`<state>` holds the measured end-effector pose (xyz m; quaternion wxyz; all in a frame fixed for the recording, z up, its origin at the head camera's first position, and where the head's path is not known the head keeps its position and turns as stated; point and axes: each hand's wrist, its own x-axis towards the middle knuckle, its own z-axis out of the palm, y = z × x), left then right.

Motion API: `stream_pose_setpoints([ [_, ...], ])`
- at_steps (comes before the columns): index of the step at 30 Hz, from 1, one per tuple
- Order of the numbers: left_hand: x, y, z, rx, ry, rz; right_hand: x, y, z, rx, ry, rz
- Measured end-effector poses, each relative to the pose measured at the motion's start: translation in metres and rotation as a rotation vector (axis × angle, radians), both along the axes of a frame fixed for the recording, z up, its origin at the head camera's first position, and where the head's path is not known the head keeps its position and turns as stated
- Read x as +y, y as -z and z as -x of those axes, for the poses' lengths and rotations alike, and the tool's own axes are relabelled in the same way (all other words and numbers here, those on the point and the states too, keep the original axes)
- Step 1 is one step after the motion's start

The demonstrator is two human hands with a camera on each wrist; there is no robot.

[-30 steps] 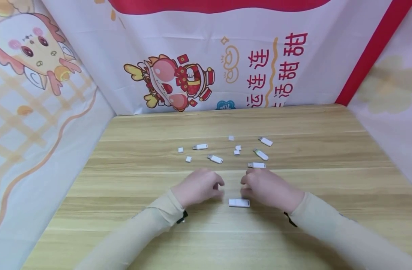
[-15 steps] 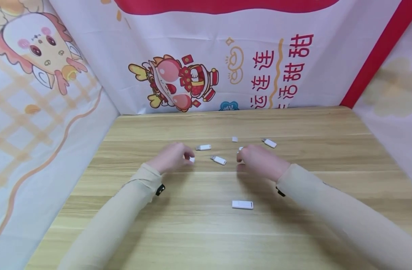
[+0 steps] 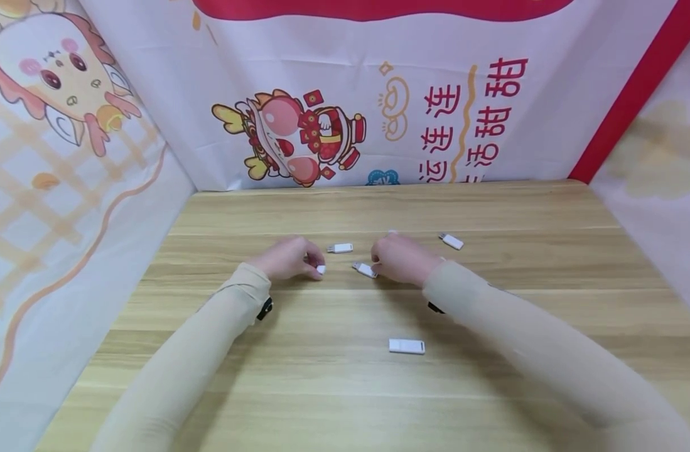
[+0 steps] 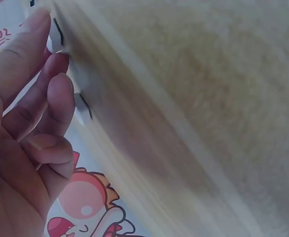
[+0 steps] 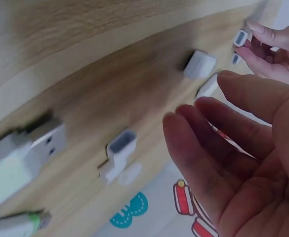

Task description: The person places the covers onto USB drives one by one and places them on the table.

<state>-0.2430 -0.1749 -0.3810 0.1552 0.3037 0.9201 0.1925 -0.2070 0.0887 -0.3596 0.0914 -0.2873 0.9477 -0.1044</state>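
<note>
**Left hand (image 3: 288, 258) Pinching White Cap (image 3: 321, 270); Right Hand (image 3: 405, 258) at USB Stick (image 3: 365, 270)**

Left hand: thumb and forefinger are bent together, and the white cap is held between their tips, on the side facing the USB stick. In the left wrist view, a second cap (image 4: 83, 109) sits just beside the other fingers; contact cannot be confirmed.

Right hand: thumb and fingers are slightly bent and stand apart, with a visible gap containing nothing. The USB stick lies flat on the table (image 3: 345, 402), plug toward the left hand, opposite end just at the right fingertips. Whether they touch cannot be determined.

Surrounding parts: a rear stick (image 3: 341, 248) lies between the hands, behind the USB stick. A far-right stick (image 3: 452, 242) lies beyond the right hand. A capped stick (image 3: 407, 346) lies nearest the person. In the right wrist view, a hollow cap (image 5: 122, 143), a plug-forward stick (image 5: 8, 168) and a green-banded stick (image 5: 11, 225) lie to the left of the fingers.
</note>
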Motion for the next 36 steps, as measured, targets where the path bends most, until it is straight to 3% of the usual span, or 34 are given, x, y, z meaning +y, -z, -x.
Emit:
stream_pose_setpoints([
  [6, 0.001, 0.003, 0.002, -0.012, -0.01, 0.001, -0.016, 0.006, 0.005, -0.076, 0.08, -0.004],
  [15, 0.004, 0.003, -0.003, 0.058, 0.043, 0.004, -0.024, 0.015, 0.005, 0.009, 0.089, -0.032],
  [22, 0.009, 0.001, -0.019, 0.154, 0.079, -0.024, -0.012, 0.018, -0.004, 0.046, 0.052, -0.004],
  [29, 0.019, -0.004, -0.053, 0.253, 0.143, -0.083, 0.014, 0.014, -0.041, 0.084, 0.042, 0.122],
  [36, 0.034, -0.021, -0.096, 0.444, 0.3, -0.194, 0.041, 0.002, -0.098, 0.239, -0.026, 0.2],
])
